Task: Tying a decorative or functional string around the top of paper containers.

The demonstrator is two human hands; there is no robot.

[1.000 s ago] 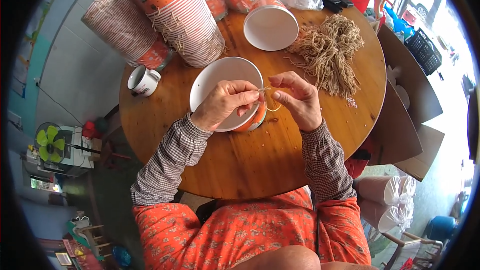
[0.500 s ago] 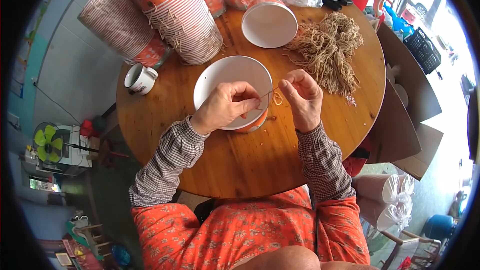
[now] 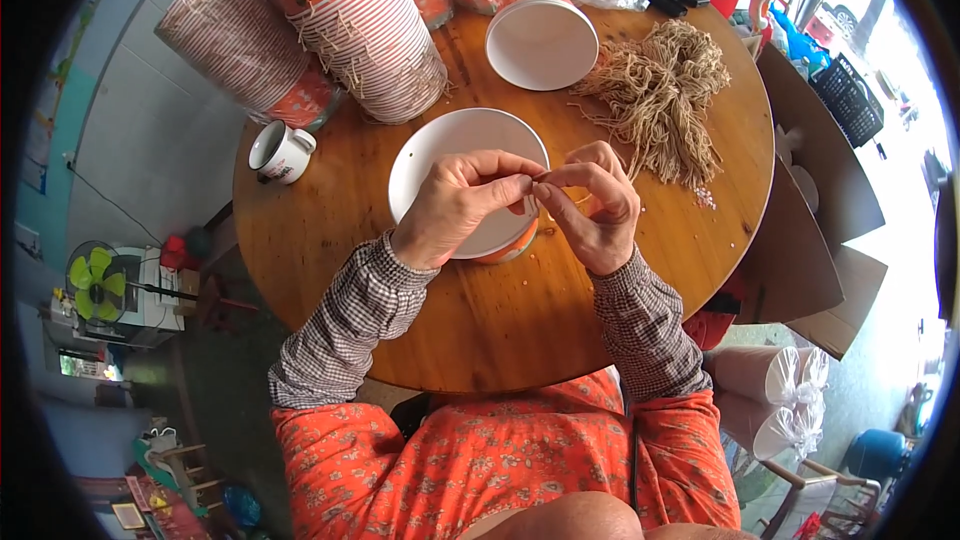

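A white-lined paper bucket [image 3: 440,155] with an orange outside stands on the round wooden table [image 3: 480,320] in front of me. My left hand [image 3: 455,205] rests over its near rim, fingers pinched at the rim's right side. My right hand [image 3: 595,205] meets it there, fingertips pinching a thin tan string. The two hands touch at the fingertips. The string itself is mostly hidden between the fingers.
A pile of tan string pieces [image 3: 660,95] lies at the right. A second open bucket [image 3: 540,40] stands behind. Stacks of nested orange buckets [image 3: 350,20] lie at the back left. A white mug [image 3: 280,152] sits at the left. Cardboard boxes [image 3: 820,240] stand beside the table.
Both hands have drawn closer together at the bucket's right rim. The loop of string seen earlier between them is now tucked inside the pinched fingers.
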